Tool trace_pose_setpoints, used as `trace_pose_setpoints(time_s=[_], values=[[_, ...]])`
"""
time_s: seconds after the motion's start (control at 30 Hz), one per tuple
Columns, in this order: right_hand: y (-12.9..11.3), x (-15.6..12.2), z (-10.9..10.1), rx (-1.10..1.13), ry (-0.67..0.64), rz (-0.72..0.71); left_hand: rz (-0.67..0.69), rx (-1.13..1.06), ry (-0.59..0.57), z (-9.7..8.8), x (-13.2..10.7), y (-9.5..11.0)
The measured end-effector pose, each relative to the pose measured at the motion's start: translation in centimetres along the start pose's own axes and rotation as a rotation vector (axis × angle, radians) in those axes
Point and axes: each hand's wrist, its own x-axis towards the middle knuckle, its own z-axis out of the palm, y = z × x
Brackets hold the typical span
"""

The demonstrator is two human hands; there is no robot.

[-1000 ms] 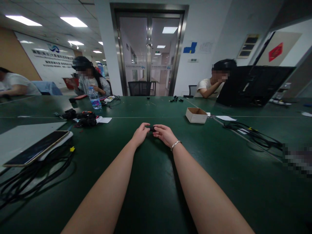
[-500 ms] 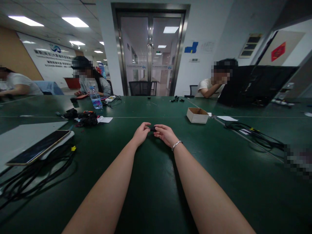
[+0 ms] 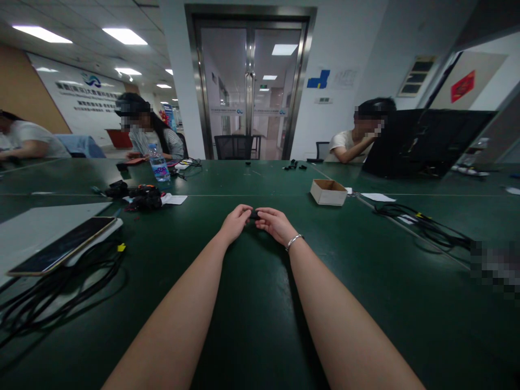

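Both arms reach forward over the green table (image 3: 260,303). Between my fingertips is a small black piece (image 3: 254,215), too small and too covered to name. My left hand (image 3: 235,223) pinches its left end with thumb and fingers. From the other side my right hand (image 3: 276,225), with a silver bracelet (image 3: 294,241) on the wrist, closes its fingers on the right end. The fingers hide most of the piece, which is just above or on the tabletop; I cannot tell which.
An open box (image 3: 329,193) stands right of my hands. Leftward lie a phone (image 3: 60,246), coiled black cables (image 3: 69,295), dark gear (image 3: 144,196) and a water bottle (image 3: 159,163). More cables (image 3: 422,225) and a large black panel (image 3: 422,143) are rightward. Other people sit across the table.
My left fingers have shifted very slightly right, closer to my right hand, around the black piece. My right hand looks almost the same.
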Motion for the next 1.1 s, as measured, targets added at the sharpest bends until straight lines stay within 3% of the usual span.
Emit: trace_pose_setpoints(time_s=[1.1], values=[[0.04, 0.03, -0.19, 0.013, -0.023, 0.004, -0.029, -0.031, -0.01, 0.05, 0.04, 0.16]])
